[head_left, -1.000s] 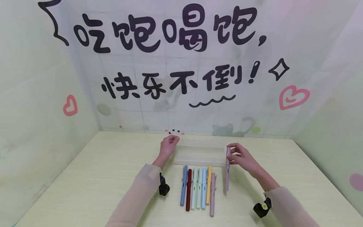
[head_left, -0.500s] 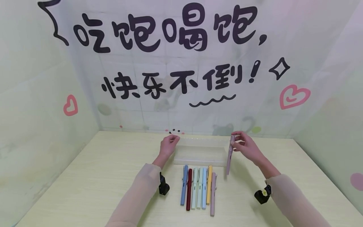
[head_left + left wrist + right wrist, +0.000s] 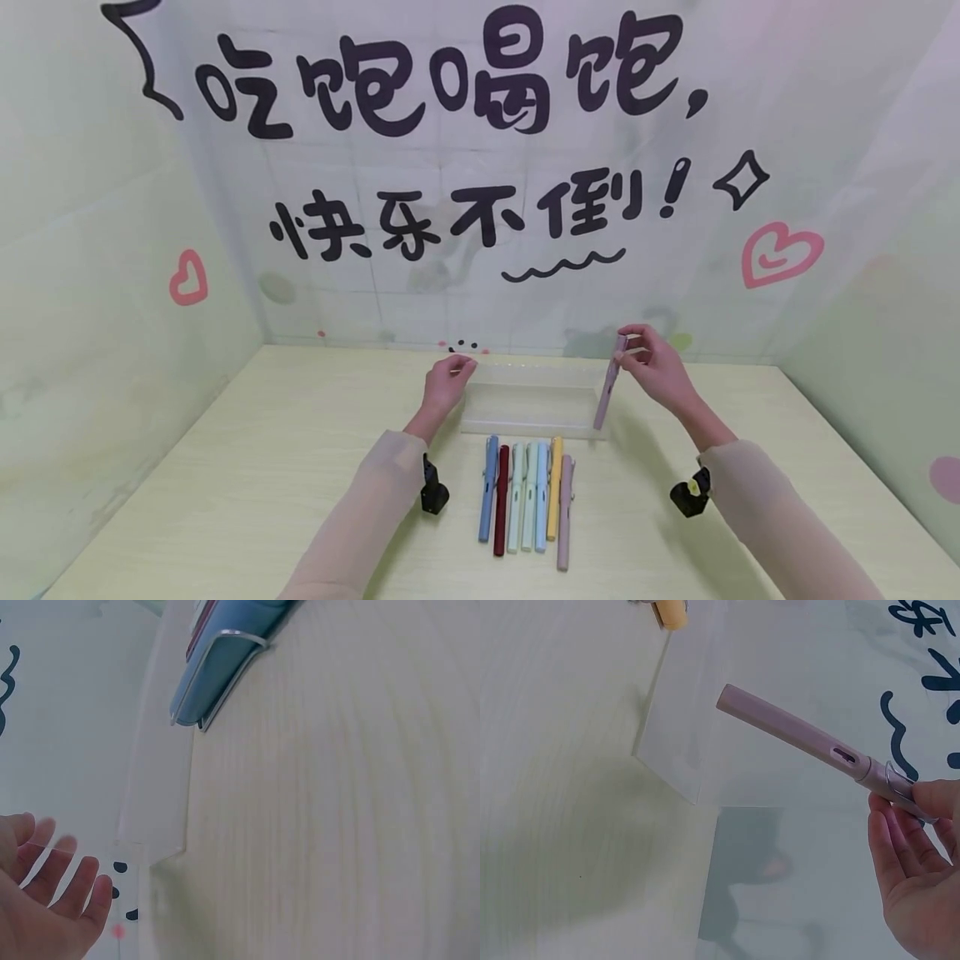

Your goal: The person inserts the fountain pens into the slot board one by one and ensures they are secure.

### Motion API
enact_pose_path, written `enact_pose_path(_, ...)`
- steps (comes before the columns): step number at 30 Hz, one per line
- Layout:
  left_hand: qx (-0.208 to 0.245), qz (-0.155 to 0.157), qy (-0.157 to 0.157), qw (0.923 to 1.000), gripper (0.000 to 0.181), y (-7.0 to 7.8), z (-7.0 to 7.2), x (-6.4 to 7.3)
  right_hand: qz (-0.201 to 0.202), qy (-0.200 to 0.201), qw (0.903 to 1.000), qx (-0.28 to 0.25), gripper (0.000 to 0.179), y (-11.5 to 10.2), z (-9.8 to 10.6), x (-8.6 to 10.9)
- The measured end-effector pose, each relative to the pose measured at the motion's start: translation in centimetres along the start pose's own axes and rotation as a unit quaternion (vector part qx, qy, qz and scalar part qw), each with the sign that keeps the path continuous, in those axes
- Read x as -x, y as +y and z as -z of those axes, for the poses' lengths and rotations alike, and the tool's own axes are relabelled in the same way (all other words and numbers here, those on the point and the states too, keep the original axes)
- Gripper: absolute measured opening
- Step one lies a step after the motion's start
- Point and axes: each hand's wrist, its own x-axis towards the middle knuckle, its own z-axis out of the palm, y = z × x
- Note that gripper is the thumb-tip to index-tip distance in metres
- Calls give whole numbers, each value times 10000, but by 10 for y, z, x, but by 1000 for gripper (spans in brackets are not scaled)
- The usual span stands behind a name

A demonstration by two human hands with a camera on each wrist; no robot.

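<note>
My left hand (image 3: 444, 387) holds the upper left corner of a clear plastic box (image 3: 528, 432), its fingers showing through the see-through wall in the left wrist view. A mauve fountain pen (image 3: 795, 736) is pinched at its clip end between the thumb and fingers of my right hand (image 3: 660, 371). The pen slants, its lower end at the right end of the box; whether it touches the box I cannot tell. In front of the box several pens lie side by side: a blue pen (image 3: 488, 492), a dark red one, pale green and light blue ones, a yellow pen (image 3: 555, 492) and another mauve pen (image 3: 565, 517).
A pale wood-grain table (image 3: 300, 467) carries everything. Behind it hangs a printed backdrop (image 3: 420, 308) with dark lettering, and light side walls stand left and right. A black wrist camera (image 3: 433, 492) sits on the left sleeve, another on the right.
My right hand has lifted the mauve pen up and away from me, from beside the right front corner to the box's right end. The left hand, box and lying pens have stayed put.
</note>
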Motion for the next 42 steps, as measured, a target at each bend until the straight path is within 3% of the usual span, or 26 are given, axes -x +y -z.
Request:
enact_pose_path(16, -64, -7, -54, 10000, 23, -1, 0, 1, 273, 579, 9976, 246, 29, 9, -2, -4)
enact_pose_path(23, -108, 19, -52, 9999, 23, 1, 1, 2, 564, 453, 9966, 407, 27, 12, -7, -4)
enact_pose_path(29, -70, 3, -67, 10000, 22, 3, 2, 3, 771, 329, 9954, 467, 25, -9, -10, 4)
enact_pose_path(35, -100, -1, -83, 9999, 23, 3, 2, 2, 681, 120, 9963, 506, 28, 16, -9, -5)
enact_pose_path(42, -118, -28, -81, 9999, 23, 2, 1, 2, 682, -152, 9964, 483, 27, 23, -11, -8)
